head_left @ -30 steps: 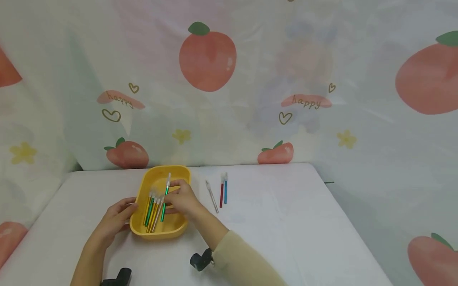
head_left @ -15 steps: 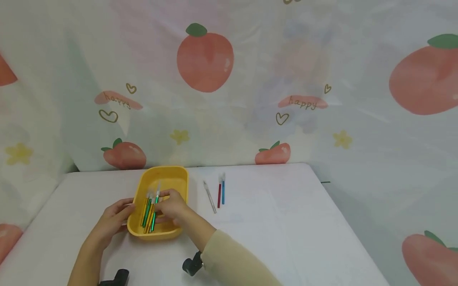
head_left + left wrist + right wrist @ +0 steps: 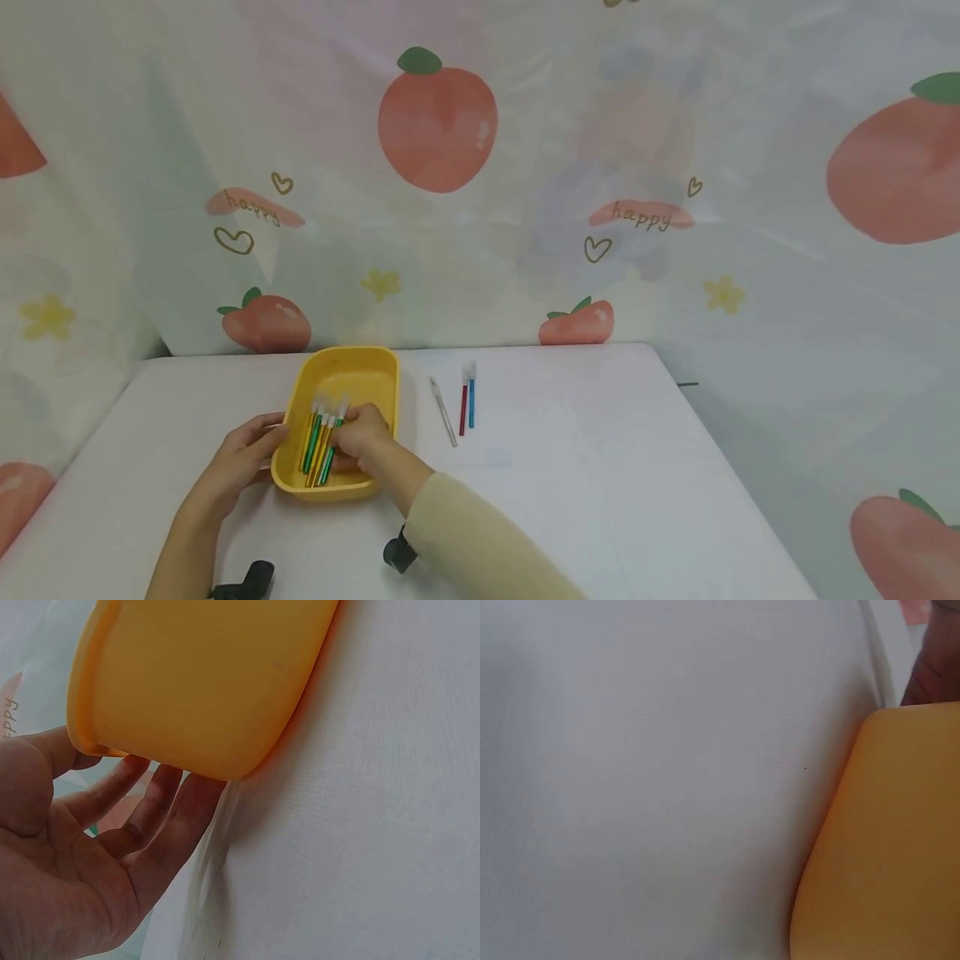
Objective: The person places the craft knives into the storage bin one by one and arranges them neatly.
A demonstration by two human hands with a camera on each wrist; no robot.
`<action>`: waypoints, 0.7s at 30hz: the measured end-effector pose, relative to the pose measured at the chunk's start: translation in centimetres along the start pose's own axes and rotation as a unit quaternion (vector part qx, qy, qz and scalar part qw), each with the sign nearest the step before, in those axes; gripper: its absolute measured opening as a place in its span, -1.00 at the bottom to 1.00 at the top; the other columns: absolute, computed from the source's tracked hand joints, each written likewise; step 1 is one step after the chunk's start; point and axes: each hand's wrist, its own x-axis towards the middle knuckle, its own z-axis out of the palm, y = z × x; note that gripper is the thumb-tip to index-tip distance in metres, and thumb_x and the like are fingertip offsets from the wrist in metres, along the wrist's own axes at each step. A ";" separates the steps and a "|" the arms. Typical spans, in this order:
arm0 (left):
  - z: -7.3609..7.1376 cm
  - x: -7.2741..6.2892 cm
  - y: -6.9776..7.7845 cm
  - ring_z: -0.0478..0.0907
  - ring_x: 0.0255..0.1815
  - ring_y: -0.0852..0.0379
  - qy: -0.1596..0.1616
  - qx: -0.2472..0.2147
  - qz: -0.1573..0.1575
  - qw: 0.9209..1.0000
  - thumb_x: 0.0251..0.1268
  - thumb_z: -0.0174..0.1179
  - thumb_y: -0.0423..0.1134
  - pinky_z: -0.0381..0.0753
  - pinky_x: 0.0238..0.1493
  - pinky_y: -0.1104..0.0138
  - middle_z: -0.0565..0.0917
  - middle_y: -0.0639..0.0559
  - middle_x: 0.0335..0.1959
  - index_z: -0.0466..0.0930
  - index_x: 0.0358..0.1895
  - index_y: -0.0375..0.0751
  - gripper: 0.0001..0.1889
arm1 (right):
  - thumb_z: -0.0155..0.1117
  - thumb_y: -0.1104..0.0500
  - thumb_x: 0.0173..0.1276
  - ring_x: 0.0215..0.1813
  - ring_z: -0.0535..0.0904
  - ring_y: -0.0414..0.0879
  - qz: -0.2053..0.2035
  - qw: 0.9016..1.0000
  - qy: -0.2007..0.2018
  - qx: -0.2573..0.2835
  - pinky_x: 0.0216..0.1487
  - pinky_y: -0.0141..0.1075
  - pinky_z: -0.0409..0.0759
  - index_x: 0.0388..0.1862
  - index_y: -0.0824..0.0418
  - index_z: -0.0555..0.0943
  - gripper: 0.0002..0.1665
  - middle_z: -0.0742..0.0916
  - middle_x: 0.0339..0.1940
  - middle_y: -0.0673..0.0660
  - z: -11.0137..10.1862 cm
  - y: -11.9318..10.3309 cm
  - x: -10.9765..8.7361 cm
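In the head view a yellow tray stands on the table, holding several slim pen-like sticks with metallic gold and green barrels and whitish clear caps. My left hand holds the tray's left side, thumb at the rim; the left wrist view shows its fingers against the outer wall. My right hand is down inside the tray, fingertips on a green pen-like stick at the right of the bunch. The right wrist view shows mostly the tray's outer wall; the stick is hidden there.
Right of the tray, a silver stick, a red stick and a blue stick lie on the white tabletop. A fruit-printed curtain rises behind the table.
My right hand has brought the green stick left and down onto the bunch in the tray. The left hand stays at the tray's side, and the loose sticks have not moved.
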 end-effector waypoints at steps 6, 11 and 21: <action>0.0 -0.1 0.2 0.54 0.17 -0.05 0.009 0.006 -0.006 1.000 0.54 -0.04 0.16 0.69 -0.01 0.20 0.39 -0.35 0.40 0.21 0.48 -0.28 -0.31 | 0.28 0.56 0.16 -0.52 0.68 -0.01 0.005 0.999 0.034 -0.010 -0.35 -0.11 0.74 -0.03 0.28 0.51 -0.59 0.64 -0.43 0.16 0.4 0.1 0.3; 0.0 -0.2 0.2 0.51 0.22 -0.10 0.007 0.007 -0.012 1.000 0.54 -0.05 0.17 0.68 0.03 0.16 0.36 -0.36 0.42 0.20 0.48 -0.28 -0.30 | 0.31 0.57 0.12 -0.56 0.69 0.01 -0.009 0.998 0.049 -0.038 -0.50 -0.20 0.71 -0.01 0.31 0.49 -0.54 0.62 -0.42 0.19 0.7 0.7 0.9; 0.2 -0.1 0.3 0.52 0.21 -0.09 0.003 0.004 -0.008 1.000 0.54 -0.04 0.15 0.69 0.02 0.17 0.37 -0.36 0.41 0.21 0.48 -0.28 -0.32 | 0.28 0.59 0.10 -0.48 0.67 0.02 -0.019 0.998 0.043 -0.049 -0.44 -0.14 0.72 0.01 0.24 0.45 -0.48 0.58 -0.37 0.18 0.5 0.9 1.0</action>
